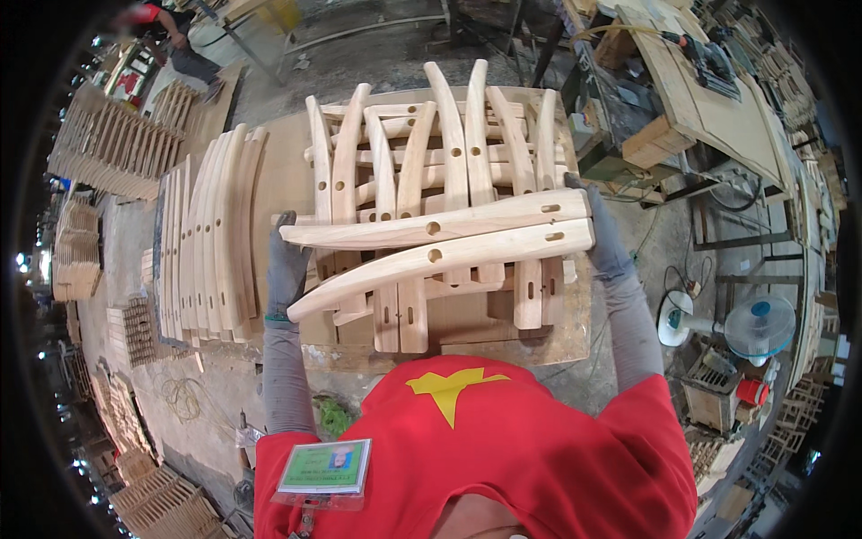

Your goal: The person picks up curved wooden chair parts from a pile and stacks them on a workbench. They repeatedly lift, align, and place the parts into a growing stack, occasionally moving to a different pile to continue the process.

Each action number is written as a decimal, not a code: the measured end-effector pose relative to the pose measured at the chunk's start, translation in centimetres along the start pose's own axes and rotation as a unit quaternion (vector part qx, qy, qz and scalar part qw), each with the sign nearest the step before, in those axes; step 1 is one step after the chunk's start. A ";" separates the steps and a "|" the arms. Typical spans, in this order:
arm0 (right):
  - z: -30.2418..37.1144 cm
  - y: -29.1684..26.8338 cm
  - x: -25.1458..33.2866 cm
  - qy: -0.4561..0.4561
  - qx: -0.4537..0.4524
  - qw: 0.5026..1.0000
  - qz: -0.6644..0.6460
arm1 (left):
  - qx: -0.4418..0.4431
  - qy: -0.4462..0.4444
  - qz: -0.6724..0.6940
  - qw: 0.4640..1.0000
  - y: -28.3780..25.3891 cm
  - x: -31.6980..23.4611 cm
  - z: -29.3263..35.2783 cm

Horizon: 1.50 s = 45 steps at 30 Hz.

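- Head view: two slats (494,249) are held side by side over a slat pile (456,171) on the table (285,157).
- Their long axes run left to right; tapered tips point left, slotted square ends right. The nearer slat slants, its tip dipping toward the person.
- Left hand (287,265), gloved, is at the tapered tips; its fingers are partly hidden, so I cannot tell how tightly they close.
- Right hand (608,234), gloved, has its fingers around the square ends.
- Badge (301,476): green, with a photo and small print. Shirt (548,449): red, with a yellow emblem (449,391).
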State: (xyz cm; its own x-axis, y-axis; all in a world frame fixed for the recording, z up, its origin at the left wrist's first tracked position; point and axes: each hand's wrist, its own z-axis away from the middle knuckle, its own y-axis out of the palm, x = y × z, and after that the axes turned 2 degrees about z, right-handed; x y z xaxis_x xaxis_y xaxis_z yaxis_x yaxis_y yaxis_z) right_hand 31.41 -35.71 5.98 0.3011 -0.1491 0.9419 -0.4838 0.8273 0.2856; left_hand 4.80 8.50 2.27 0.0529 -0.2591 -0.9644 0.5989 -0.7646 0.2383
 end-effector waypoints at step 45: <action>-19.9 10.2 2.4 -0.373 0.183 0.613 0.672 | 0.318 0.219 -0.606 0.695 20.7 -2.8 1.7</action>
State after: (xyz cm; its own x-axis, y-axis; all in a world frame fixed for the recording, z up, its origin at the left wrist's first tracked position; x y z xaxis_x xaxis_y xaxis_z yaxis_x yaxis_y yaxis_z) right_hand 43.55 -16.89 7.59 -0.9651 0.2147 0.1499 -0.0758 0.3190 -0.9447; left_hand 15.70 -7.59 10.09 0.1400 0.9015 -0.4095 -0.0522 -0.4063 -0.9123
